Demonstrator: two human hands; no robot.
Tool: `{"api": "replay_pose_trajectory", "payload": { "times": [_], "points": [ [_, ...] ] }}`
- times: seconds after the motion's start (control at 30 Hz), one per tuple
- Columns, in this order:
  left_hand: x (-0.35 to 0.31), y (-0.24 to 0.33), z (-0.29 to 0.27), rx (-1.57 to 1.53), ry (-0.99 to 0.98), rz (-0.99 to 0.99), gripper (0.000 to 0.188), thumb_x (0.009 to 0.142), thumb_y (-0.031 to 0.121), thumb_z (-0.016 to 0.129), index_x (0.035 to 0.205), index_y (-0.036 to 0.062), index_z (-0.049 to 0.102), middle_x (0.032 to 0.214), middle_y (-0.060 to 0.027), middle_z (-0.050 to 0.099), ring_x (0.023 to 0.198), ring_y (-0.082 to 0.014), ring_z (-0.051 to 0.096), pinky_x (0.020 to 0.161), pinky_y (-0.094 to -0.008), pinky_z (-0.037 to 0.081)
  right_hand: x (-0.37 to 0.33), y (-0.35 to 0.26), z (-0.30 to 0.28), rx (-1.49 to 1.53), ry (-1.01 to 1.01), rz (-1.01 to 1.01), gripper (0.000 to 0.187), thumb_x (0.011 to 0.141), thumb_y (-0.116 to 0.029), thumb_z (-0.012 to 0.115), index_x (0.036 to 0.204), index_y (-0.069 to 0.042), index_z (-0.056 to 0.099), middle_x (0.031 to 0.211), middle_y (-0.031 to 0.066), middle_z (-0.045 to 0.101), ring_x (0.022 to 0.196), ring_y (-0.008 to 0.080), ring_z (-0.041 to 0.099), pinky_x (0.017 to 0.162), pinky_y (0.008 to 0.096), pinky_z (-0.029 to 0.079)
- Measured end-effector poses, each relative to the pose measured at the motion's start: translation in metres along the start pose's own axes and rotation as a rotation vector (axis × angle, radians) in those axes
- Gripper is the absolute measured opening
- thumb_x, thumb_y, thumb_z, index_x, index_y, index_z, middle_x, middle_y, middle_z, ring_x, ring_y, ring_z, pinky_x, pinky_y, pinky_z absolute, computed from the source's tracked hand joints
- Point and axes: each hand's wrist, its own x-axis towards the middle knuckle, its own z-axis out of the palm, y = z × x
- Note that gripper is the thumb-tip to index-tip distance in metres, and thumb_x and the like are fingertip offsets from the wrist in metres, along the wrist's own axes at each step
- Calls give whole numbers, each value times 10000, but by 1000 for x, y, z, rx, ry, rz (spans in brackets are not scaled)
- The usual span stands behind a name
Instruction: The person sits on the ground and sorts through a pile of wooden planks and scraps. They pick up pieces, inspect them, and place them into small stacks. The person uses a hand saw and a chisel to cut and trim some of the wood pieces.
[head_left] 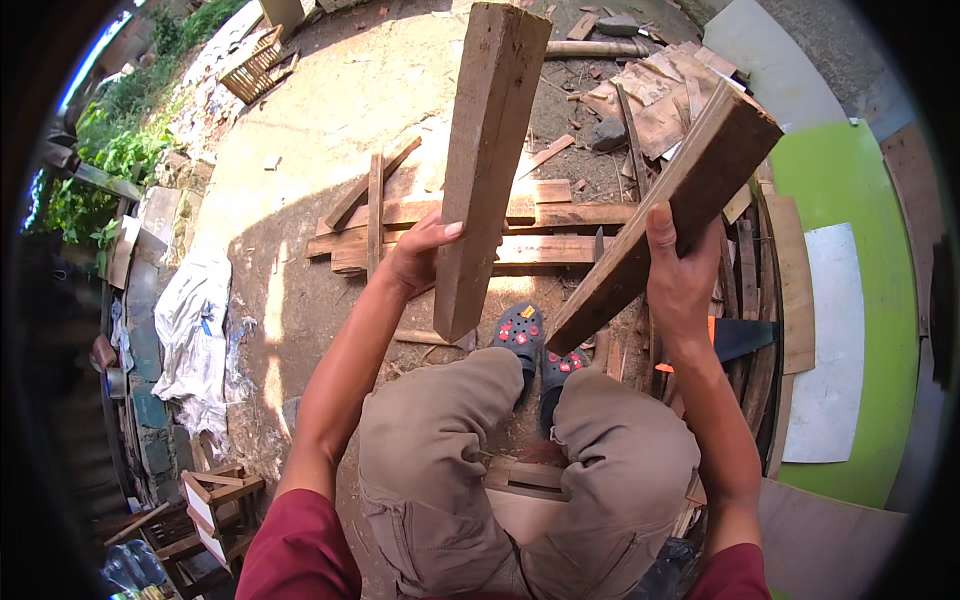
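Two thick wooden beams are held up in front of me, one in each hand. My left hand grips the left beam near its lower part, with the thumb on its face. This beam stands nearly upright in view. My right hand is wrapped round the right beam, which slants from upper right to lower left. The beams are apart, closest at their lower ends. Below and beyond them lies a stack of wooden planks on the ground.
A saw with an orange handle lies right of my right wrist. White sacking lies on the left. Small wooden stools or frames stand at lower left. Green and white sheets line the right side. Broken boards are piled at far right.
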Motion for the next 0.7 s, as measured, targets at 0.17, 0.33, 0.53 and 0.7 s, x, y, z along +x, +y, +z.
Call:
{"api": "replay_pose_trajectory", "payload": {
  "times": [0.17, 0.33, 0.53, 0.7],
  "points": [
    [-25, 69, 78, 311, 87, 78, 724, 919, 600, 648, 1354, 34, 528, 1140, -109, 618, 1033, -210, 617, 873, -389, 535, 9, -114, 18, -5, -74, -37, 608, 959, -377, 730, 1260, 11, 372, 1042, 102, 622, 920, 155, 622, 815, 317, 516],
    [-97, 42, 168, 429, 133, 187, 787, 938, 549, 676, 1462, 26, 410, 1265, -130, 604, 1178, -198, 571, 1017, -372, 457, -41, -155, 23, 49, -11, 28, 568, 973, -431, 701, 1221, 11, 444, 1049, 85, 589, 940, 150, 574, 825, 308, 492],
    [-168, -30, 203, 472, 211, 231, 779, 870, 437, 795, 1411, -1, 445, 1232, -146, 636, 1134, -206, 618, 987, -366, 486, -127, -153, 11, 100, -44, 172, 581, 967, -442, 705, 1240, 15, 472, 1137, 116, 618, 1019, 167, 595, 890, 321, 495],
    [-188, -48, 223, 384, 163, 212, 823, 796, 418, 859, 1391, 8, 465, 1205, -137, 647, 1103, -193, 632, 953, -348, 507, -158, -143, -4, 261, 8, 277, 551, 961, -419, 718, 1256, -1, 513, 1140, 84, 634, 1028, 159, 614, 913, 323, 500]
  ]
}}
